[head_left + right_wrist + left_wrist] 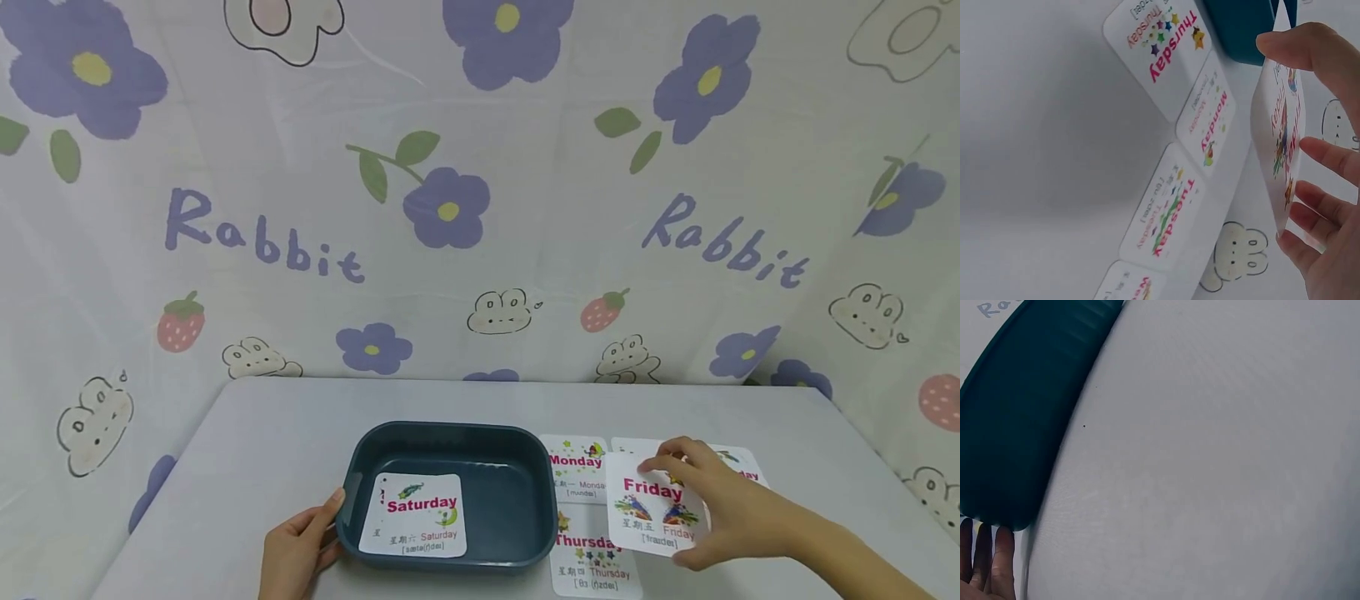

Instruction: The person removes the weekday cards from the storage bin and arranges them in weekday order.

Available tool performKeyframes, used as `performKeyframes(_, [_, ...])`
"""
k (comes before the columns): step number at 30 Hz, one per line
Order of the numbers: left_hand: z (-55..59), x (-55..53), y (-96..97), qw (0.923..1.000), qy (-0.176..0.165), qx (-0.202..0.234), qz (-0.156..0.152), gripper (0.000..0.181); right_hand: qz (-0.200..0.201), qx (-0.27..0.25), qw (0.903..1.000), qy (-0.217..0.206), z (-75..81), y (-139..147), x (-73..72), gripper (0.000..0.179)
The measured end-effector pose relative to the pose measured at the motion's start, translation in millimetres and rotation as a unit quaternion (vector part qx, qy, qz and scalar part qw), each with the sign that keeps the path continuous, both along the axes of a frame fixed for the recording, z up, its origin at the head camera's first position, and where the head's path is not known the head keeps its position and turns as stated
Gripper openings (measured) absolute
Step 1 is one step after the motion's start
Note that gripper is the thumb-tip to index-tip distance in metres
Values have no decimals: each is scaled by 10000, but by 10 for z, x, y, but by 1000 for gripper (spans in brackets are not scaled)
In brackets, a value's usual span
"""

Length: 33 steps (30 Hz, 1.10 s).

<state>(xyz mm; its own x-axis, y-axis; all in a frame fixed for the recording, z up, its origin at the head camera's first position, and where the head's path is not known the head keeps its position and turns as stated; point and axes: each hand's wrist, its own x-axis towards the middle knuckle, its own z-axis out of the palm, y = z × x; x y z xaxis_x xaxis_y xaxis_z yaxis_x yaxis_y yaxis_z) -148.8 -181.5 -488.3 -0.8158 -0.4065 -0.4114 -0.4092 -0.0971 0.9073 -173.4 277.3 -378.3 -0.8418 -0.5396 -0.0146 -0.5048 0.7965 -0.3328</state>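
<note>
My left hand (302, 540) holds the left end of a dark teal plastic tray (450, 565), thumb at its rim; the left wrist view shows fingers (1002, 565) against the tray's outside. Inside the tray, toward the left, lies a Saturday word card (420, 527), with the edge of another card showing beneath it. My right hand (738, 510) grips a Friday card (637, 510) between thumb and fingers. That card is raised above the table, bowed in the right wrist view, and partly covers the cards behind it.
Right of the tray lie a Monday card (576, 479) and a Thursday card (592, 575). A Tuesday card (1163, 215) and a partly cut-off card (1125, 284) continue the row. Behind the white table (300, 404) hangs a patterned cloth (525, 250).
</note>
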Motion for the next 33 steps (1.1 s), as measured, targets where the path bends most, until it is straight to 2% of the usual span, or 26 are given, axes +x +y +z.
performKeyframes(9, [7, 3, 6, 10000, 16, -18, -2, 82, -40, 86, 10000, -20, -118, 168, 30, 78])
performKeyframes(18, [21, -11, 19, 10000, 14, -11, 39, 83, 70, 287, 9992, 274, -438, 416, 98, 80])
performKeyframes(23, [15, -7, 14, 10000, -2, 10, 31, 85, 19, 381, 9993, -10, -568, 479, 121, 80])
performKeyframes(29, [-2, -5, 9, 10000, 19, 38, 3, 82, 108, 373, 9992, 15, -666, 444, 113, 81])
performKeyframes(33, [-10, -1, 7, 10000, 37, 32, -12, 83, 95, 361, 9989, -294, -698, 409, 91, 82])
